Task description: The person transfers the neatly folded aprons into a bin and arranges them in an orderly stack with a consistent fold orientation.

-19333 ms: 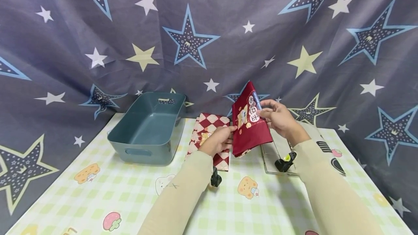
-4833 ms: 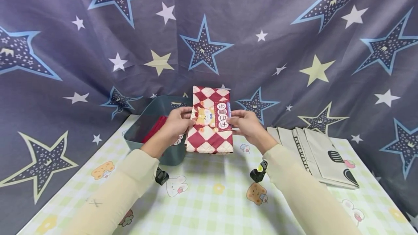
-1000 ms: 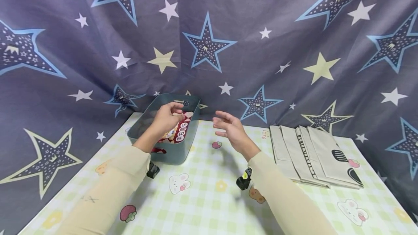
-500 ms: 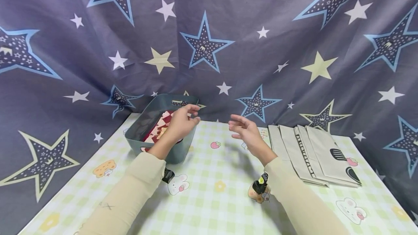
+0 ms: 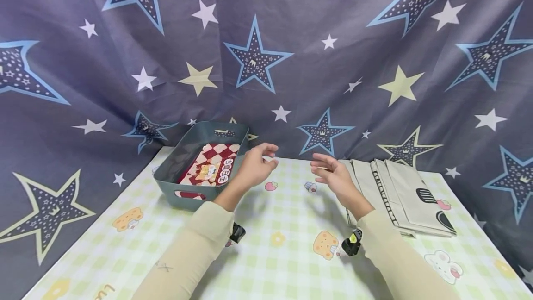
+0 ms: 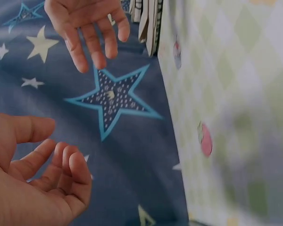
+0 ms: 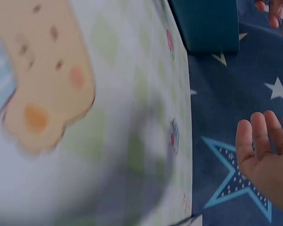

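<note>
Over the table, my left hand [image 5: 256,166] hovers just right of the blue-green plastic basket [image 5: 176,198], fingers loosely bent and holding nothing. My right hand [image 5: 335,180], also bare of any object, is in the air left of the folded beige cloths [image 5: 410,198]. In the left wrist view, the left hand [image 6: 42,176] has relaxed fingers and the right hand [image 6: 92,30] faces it. The right wrist view has the right hand [image 7: 269,165] with fingers extended. Inside the basket lies a folded red-and-cream checked cloth [image 5: 210,159] with a cartoon animal print, face up.
The beige cloths lie overlapped at the table's right side, with dark prints on the top one. A green checked tablecloth [image 5: 266,253] with cartoon drawings covers the table. Behind it hangs a dark curtain [image 5: 291,82] with stars.
Earlier, both hands held a dark red cloth, then the checked one. The checked cloth now lies in the basket. Over the last second both hands moved right, the left away from the basket.
</note>
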Available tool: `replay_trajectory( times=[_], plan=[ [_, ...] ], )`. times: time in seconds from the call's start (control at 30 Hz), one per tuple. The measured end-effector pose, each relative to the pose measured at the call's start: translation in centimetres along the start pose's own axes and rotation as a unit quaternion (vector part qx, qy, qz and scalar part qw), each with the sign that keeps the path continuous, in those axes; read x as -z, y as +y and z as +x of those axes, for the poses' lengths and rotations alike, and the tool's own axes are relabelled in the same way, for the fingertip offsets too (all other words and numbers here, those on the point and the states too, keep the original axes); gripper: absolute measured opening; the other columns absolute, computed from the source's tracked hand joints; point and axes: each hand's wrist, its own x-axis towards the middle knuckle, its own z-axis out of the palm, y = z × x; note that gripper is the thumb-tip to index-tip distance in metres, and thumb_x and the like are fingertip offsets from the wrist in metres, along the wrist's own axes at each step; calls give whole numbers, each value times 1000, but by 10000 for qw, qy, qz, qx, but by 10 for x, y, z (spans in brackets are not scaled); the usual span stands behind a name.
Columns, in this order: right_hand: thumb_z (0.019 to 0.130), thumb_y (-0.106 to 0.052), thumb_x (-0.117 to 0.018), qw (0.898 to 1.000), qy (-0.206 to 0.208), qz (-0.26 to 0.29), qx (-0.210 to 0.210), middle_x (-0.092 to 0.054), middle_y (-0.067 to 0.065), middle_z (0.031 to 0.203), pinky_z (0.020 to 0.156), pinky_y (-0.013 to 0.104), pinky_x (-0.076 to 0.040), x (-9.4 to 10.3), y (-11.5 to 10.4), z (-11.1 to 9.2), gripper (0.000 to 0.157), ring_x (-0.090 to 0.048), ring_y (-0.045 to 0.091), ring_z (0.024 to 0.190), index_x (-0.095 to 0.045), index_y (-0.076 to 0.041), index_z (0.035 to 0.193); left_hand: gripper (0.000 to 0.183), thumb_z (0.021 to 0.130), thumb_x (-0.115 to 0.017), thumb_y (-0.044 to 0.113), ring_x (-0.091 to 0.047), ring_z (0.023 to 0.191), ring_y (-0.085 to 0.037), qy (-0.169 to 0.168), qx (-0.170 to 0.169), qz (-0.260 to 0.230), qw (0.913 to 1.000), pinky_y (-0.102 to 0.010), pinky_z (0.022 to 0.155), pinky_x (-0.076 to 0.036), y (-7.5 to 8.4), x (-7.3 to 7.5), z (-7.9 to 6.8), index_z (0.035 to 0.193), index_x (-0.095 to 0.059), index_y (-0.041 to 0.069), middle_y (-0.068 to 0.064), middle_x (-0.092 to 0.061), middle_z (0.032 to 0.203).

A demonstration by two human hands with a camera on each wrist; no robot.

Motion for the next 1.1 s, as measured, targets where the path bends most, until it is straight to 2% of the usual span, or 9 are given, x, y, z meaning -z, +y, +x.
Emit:
replay_trajectory(
  times=[0.1, 0.17, 0.3, 0.37, 0.5, 0.7, 0.83, 0.97, 1.1],
  plan=[
    [102, -7, -60, 9999, 95, -19, -36, -57, 25, 138, 96, 37, -56, 10, 4, -3, 49, -64, 11, 109, -47, -1, 149, 33, 94, -70, 8, -65, 86, -21, -167, 82, -124, 9998, -32, 72, -57, 2, -12, 0, 127, -67, 8, -11, -68, 113],
    [102, -7, -60, 9998, 159, 28, -84, -57, 25, 138, 94, 34, -56, 17, 6, -7, 50, -64, 14, 111, -47, 0, 149, 33, 95, -70, 8, -63, 86, -21, -257, 142, -176, 9994, -31, 67, -56, 3, -20, 0, 128, -67, 8, -10, -67, 113],
    [102, -9, -61, 9996, 235, -32, -145, -57, 24, 138, 94, 34, -57, 33, 9, -15, 51, -65, 17, 114, -46, 0, 150, 33, 95, -70, 9, -63, 86, -20, -416, 128, -154, 9989, -32, 71, -55, 6, -37, -1, 129, -66, 9, -9, -69, 112],
    [102, -11, -63, 9993, 320, -123, -150, -60, 21, 136, 93, 33, -57, 44, 11, -20, 53, -66, 13, 111, -46, 1, 150, 34, 96, -70, 9, -64, 86, -20, -507, 92, -126, 9986, -32, 78, -53, 8, -46, -2, 129, -66, 9, -9, -70, 111],
    [102, -11, -63, 9986, 458, -230, -144, -64, 13, 129, 93, 34, -57, 64, 14, -29, 55, -66, 5, 105, -43, 2, 151, 34, 96, -69, 10, -65, 88, -21, -699, 97, -260, 9972, -35, 80, -54, 14, -61, -3, 130, -66, 8, -9, -69, 112],
    [104, -11, -59, 9976, 564, -397, -48, -64, 0, 119, 93, 34, -57, 92, 16, -39, 55, -66, 2, 101, -39, 5, 153, 34, 96, -69, 11, -64, 85, -16, -901, 233, -534, 9942, -29, 72, -53, 25, -83, 0, 130, -66, 11, -5, -69, 112],
    [105, -15, -59, 9967, 676, -454, -72, -63, -10, 114, 92, 31, -57, 111, 18, -44, 57, -65, 0, 101, -37, 6, 153, 35, 96, -69, 9, -68, 83, -21, -1043, 292, -808, 9908, -26, 67, -54, 29, -97, 2, 131, -65, 9, -10, -68, 116],
    [104, -12, -60, 9967, 775, -232, -46, -65, -12, 110, 88, 26, -58, 129, 19, -50, 57, -66, 1, 99, -37, 8, 152, 36, 95, -69, 8, -69, 80, -21, -1137, 324, -893, 9890, -25, 66, -54, 31, -113, 5, 131, -65, 8, -11, -68, 117],
    [102, -8, -64, 9961, 848, 249, -21, -67, -13, 107, 84, 23, -58, 144, 21, -56, 44, -67, 1, 97, -49, -4, 144, 34, 94, -69, 7, -65, 75, -12, -1104, 336, -864, 9896, -24, 68, -53, 30, -129, 9, 128, -67, 9, -9, -70, 113]
  ],
)
